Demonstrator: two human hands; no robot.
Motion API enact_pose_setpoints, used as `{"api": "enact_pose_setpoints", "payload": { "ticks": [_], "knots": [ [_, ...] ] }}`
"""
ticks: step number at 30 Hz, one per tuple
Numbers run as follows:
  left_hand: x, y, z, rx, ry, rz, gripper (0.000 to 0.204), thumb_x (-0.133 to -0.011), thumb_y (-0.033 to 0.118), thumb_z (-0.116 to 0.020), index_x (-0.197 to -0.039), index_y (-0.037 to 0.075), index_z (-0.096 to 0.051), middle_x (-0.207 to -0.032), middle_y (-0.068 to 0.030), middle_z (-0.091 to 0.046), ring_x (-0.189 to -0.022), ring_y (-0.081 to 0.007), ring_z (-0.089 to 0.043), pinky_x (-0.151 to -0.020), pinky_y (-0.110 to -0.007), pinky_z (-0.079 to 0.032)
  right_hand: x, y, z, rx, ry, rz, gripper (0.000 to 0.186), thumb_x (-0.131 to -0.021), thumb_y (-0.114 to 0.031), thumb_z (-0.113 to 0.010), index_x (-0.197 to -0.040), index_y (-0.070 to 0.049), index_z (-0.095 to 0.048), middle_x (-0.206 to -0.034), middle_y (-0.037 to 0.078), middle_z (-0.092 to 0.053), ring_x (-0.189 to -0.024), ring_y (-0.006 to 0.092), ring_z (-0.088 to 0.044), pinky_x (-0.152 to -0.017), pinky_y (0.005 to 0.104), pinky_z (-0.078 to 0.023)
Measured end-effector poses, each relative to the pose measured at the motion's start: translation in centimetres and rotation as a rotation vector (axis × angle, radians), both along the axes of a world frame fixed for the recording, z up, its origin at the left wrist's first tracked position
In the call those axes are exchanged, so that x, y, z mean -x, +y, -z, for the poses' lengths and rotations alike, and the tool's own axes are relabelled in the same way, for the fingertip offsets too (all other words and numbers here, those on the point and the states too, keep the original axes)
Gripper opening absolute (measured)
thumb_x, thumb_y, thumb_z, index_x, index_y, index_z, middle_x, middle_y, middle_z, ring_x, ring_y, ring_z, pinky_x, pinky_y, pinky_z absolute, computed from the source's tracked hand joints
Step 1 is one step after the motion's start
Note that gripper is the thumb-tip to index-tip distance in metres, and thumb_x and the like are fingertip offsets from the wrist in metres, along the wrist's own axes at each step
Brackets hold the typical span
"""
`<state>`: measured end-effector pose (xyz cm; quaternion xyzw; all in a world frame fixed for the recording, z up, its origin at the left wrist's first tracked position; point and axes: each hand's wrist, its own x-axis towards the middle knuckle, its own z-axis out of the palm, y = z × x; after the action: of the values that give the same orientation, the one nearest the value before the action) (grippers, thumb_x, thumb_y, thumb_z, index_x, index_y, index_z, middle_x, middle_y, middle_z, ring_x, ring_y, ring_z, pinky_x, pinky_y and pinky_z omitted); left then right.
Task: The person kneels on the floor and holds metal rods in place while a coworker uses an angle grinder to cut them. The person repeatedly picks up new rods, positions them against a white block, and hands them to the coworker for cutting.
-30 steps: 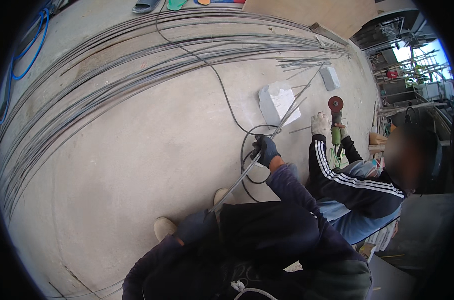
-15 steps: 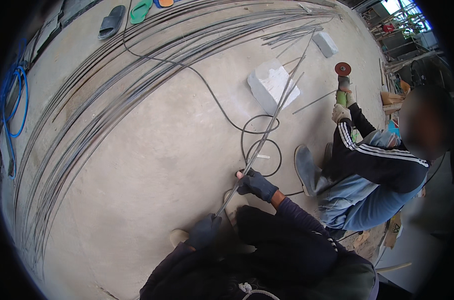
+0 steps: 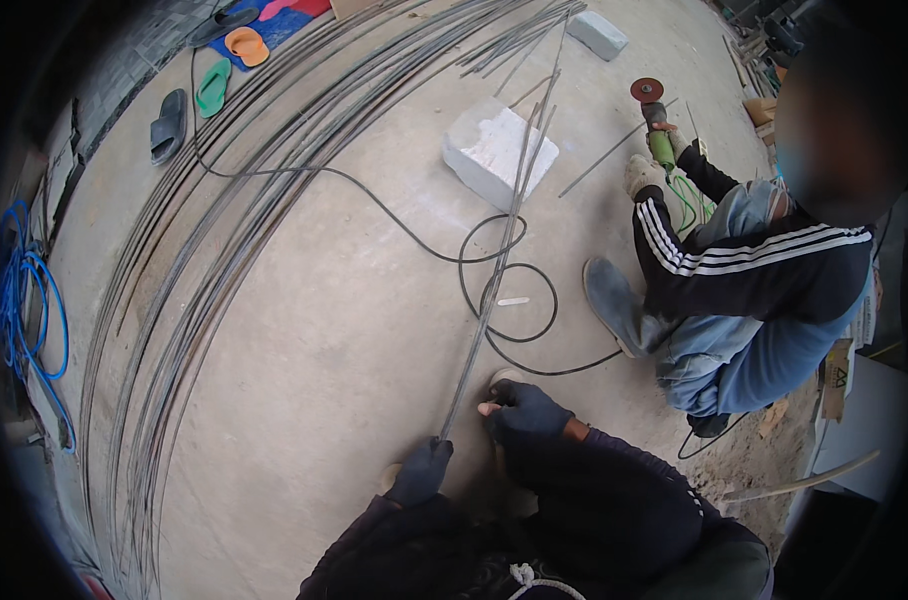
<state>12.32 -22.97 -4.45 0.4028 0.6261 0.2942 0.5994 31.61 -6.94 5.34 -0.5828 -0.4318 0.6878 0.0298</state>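
Observation:
My left hand (image 3: 421,472), in a dark glove, is closed around the near end of a few thin steel rods (image 3: 480,335). The rods slant away from me, and their far part lies over a white block (image 3: 499,150). My right hand (image 3: 530,412), also gloved with a bare thumb tip, is beside my knee, right of the rods and apart from them. Its fingers are loosely bent, the thumb stands away, and I see nothing between them. To the right, a crouching co-worker's gloved hands hold a green angle grinder (image 3: 660,145) with a reddish disc.
Long steel rods (image 3: 229,215) lie in a curved bundle at the left and back. A dark cable (image 3: 384,205) loops across the concrete floor under my rods. Another white block (image 3: 597,36), sandals (image 3: 214,88) and a blue hose (image 3: 36,310) lie farther out.
My right hand has let go of the rods and moved right and down towards my knee. My left hand still grips them. The view has shifted, with the co-worker still holding the grinder.

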Motion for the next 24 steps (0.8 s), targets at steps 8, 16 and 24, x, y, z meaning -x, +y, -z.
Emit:
{"api": "enact_pose_setpoints", "payload": {
  "ticks": [8,16,24],
  "knots": [
    [-0.6,-0.7,0.1,-0.034,-0.025,-0.035,0.032,-0.102,0.032,-0.053,-0.097,0.002,-0.060,-0.080,-0.0188,-0.062,-0.075,-0.0372,-0.063,-0.065,-0.045,-0.047,4.3,0.9,3.9,0.476,0.173,-0.047,0.039,-0.097,-0.040,-0.063,-0.116,-0.007,-0.060,-0.097,0.002,-0.063,-0.082,0.0104,-0.058,-0.076,0.0278,-0.048],
    [0.4,-1.5,-4.8,0.156,0.085,-0.242,0.034,-0.093,0.031,-0.066,-0.112,0.002,-0.064,-0.098,-0.0166,-0.069,-0.095,-0.0288,-0.069,-0.082,-0.039,-0.053,7.4,-0.7,7.5,0.654,0.659,0.409,0.028,-0.102,-0.038,-0.052,-0.088,-0.014,-0.053,-0.080,0.000,-0.052,-0.071,0.0178,-0.052,-0.081,0.0411,-0.049],
    [5.9,-24.5,-4.8,0.271,0.799,-0.276,0.043,-0.085,0.034,-0.074,-0.113,0.003,-0.065,-0.104,-0.0154,-0.071,-0.095,-0.0293,-0.069,-0.086,-0.042,-0.054,7.9,-0.7,6.6,0.618,0.528,0.308,0.044,-0.104,-0.044,-0.042,-0.071,-0.016,-0.048,-0.056,-0.003,-0.036,-0.055,0.0149,-0.040,-0.067,0.0380,-0.044]
  ]
}}
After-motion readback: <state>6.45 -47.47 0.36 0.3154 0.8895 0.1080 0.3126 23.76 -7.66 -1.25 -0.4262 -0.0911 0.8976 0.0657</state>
